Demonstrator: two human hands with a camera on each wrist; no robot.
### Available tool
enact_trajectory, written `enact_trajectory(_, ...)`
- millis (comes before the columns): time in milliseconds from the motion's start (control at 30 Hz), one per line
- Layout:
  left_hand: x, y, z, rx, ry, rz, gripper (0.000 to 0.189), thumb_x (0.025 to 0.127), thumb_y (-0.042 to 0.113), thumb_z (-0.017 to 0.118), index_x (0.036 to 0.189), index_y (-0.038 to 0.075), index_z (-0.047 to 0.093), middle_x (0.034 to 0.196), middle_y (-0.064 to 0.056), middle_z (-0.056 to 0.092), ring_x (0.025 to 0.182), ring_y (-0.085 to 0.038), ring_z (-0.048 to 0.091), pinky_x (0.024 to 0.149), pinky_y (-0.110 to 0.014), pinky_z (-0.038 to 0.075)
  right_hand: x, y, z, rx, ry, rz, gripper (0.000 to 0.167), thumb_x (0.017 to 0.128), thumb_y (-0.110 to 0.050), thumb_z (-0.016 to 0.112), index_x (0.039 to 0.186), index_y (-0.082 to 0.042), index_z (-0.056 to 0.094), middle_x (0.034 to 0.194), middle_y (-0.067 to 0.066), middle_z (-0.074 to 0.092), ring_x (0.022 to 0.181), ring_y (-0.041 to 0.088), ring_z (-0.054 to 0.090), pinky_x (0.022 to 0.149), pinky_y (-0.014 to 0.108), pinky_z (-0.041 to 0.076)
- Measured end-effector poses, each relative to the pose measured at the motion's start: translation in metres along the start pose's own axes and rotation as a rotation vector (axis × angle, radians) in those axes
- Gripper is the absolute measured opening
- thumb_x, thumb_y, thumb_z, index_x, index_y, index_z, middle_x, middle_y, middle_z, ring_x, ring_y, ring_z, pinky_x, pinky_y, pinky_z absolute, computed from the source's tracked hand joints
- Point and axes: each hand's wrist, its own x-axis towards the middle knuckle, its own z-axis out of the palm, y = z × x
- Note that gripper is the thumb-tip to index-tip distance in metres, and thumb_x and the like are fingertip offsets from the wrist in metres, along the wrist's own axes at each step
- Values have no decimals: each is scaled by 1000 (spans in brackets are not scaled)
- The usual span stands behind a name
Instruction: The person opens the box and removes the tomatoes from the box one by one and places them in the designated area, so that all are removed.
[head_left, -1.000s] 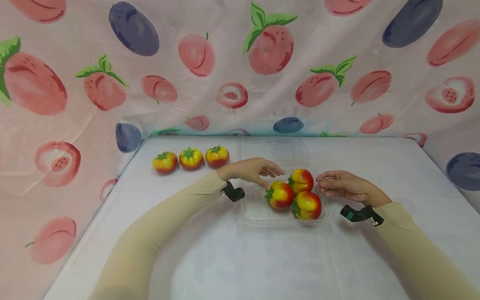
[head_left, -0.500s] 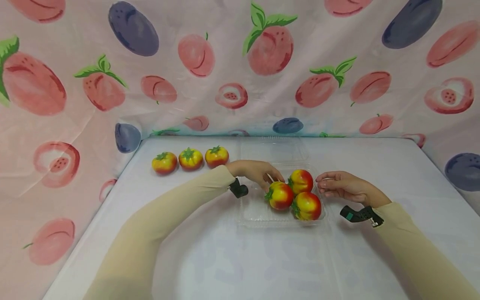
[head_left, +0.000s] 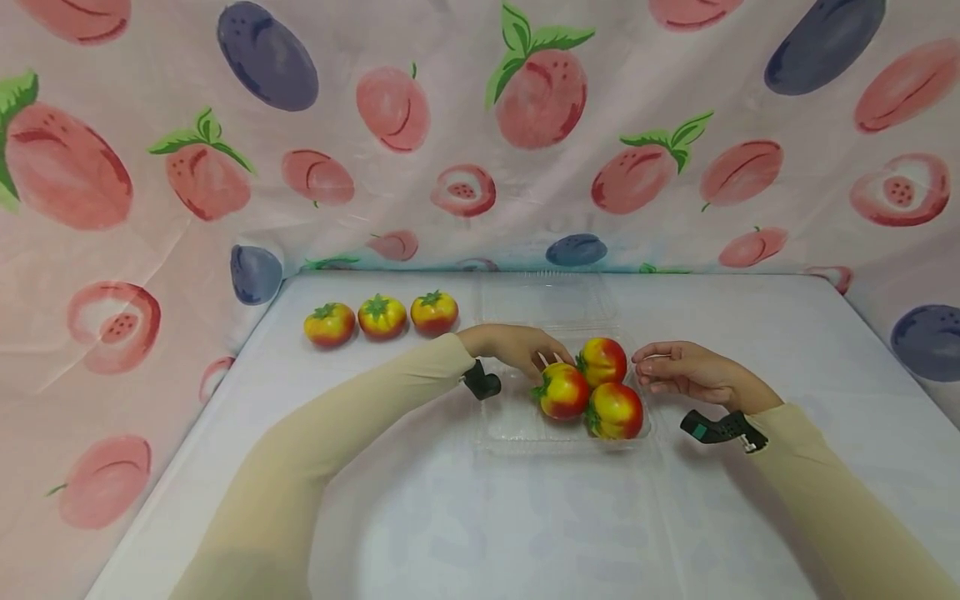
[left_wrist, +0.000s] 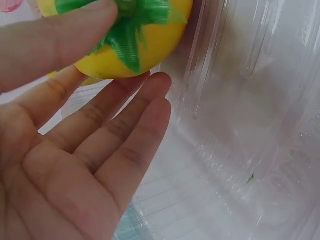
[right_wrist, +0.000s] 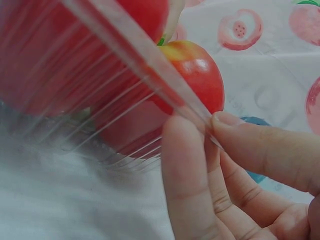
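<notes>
A clear plastic clamshell container (head_left: 517, 429) lies open on the table, its lid (head_left: 543, 298) folded back. Three yellow-and-red, tomato-like fruits with green leafy caps are grouped in its right part. My left hand (head_left: 521, 346) reaches in from the left and holds the left fruit (head_left: 566, 392). In the left wrist view, the thumb (left_wrist: 65, 40) lies over the green cap (left_wrist: 130, 35) and the fingers are at the fruit's side. My right hand (head_left: 693, 375) pinches the container's right rim (right_wrist: 170, 90) between thumb and forefinger. Beside it are the back fruit (head_left: 602, 362) and front fruit (head_left: 617, 411).
Three more such fruits stand in a row at the back left: a left one (head_left: 330, 325), a middle one (head_left: 382, 317) and a right one (head_left: 434, 312). A white cloth (head_left: 450, 517) covers the table. Behind hangs a fruit-print curtain (head_left: 480, 125).
My left hand has moved right and down, its fingers coming round the left fruit, which has shifted slightly right. The right hand has stayed at the container's rim.
</notes>
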Motion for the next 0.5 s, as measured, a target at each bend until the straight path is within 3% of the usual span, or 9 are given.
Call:
enact_trajectory(367,-5,1,-1,33,-19,-16,48,90,10,60,137,10,48,140,-9,50,124,-24,51,101,-27,46,1,0,0,-1,28,27,17,98,-5,45,104,-11,60,92,-1,69,84,10,67,78,21,56)
enact_trajectory(500,-5,2,0,2,-29,-29,46,91,10,60,135,8,48,140,-10,49,127,-24,49,103,-27,44,1,0,1,5,17,24,17,98,-5,45,104,-11,60,93,0,69,85,10,67,79,21,56)
